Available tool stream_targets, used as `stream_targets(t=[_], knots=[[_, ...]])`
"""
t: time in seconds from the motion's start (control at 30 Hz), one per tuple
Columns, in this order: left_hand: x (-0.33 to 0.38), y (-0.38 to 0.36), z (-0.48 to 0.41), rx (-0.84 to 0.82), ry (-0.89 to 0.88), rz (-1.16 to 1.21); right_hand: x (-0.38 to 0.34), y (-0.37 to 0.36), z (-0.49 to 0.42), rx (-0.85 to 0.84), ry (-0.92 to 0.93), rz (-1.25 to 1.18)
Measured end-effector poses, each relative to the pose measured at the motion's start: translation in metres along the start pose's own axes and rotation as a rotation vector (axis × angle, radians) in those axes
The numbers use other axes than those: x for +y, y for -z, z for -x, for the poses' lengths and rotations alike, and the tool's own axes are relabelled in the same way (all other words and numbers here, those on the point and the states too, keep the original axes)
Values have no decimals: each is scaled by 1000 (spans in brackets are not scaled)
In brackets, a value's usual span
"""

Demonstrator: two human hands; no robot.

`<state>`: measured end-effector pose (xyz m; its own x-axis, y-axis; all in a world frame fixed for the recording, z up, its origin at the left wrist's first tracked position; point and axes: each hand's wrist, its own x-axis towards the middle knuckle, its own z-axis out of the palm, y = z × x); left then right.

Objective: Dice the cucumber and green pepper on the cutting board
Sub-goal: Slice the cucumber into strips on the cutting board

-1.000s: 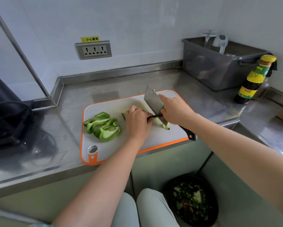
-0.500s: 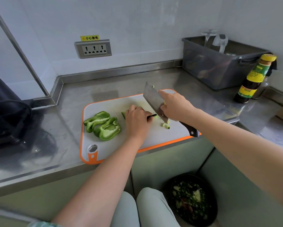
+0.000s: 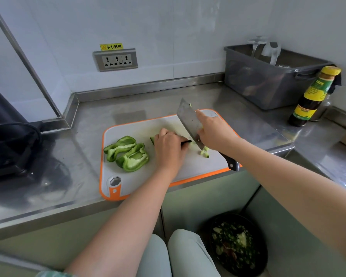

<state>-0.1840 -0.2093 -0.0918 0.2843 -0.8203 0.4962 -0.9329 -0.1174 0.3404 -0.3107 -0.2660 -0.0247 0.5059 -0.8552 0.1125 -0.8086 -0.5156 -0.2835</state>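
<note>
Starting at the fingers [image 3: 165,134] of the left hand [image 3: 169,146], we find them curled down over the cucumber [image 3: 152,140], pinning it to the cutting board [image 3: 140,126] about mid-board. Only a dark end shows left of the hand, and a thin strip shows toward the blade. The right hand [image 3: 214,133] is wrapped round the cleaver [image 3: 189,120] where blade meets handle, with the forefinger laid along the spine. The blade stands tilted, its tip raised toward the board's far edge and its heel low, just beside the left knuckles. A few diced pieces [image 3: 204,152] lie right of the blade, toward the board's near right corner. The green pepper [image 3: 128,153] rests in large opened pieces on the board's left half, apart from both hands. The board itself sits at the front edge of the bench [image 3: 168,96].

We judge the step in hand to be the dicing of the cucumber, with most of its length not yet cut and the pepper not yet begun. The next move calls for a straight downward cut close against the knuckles. The left fingertips should be tucked under and the holding hand drawn back along the cucumber between cuts.
</note>
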Motion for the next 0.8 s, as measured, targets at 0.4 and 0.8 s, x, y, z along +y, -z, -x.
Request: stream_targets(t=[0.4,0.8], knots=[[0,1,0,-27,-12,-36,-12,-10,5,-36,-31,77],[-8,8,7,5,66,-44,-8,9,4,-12,14,34]])
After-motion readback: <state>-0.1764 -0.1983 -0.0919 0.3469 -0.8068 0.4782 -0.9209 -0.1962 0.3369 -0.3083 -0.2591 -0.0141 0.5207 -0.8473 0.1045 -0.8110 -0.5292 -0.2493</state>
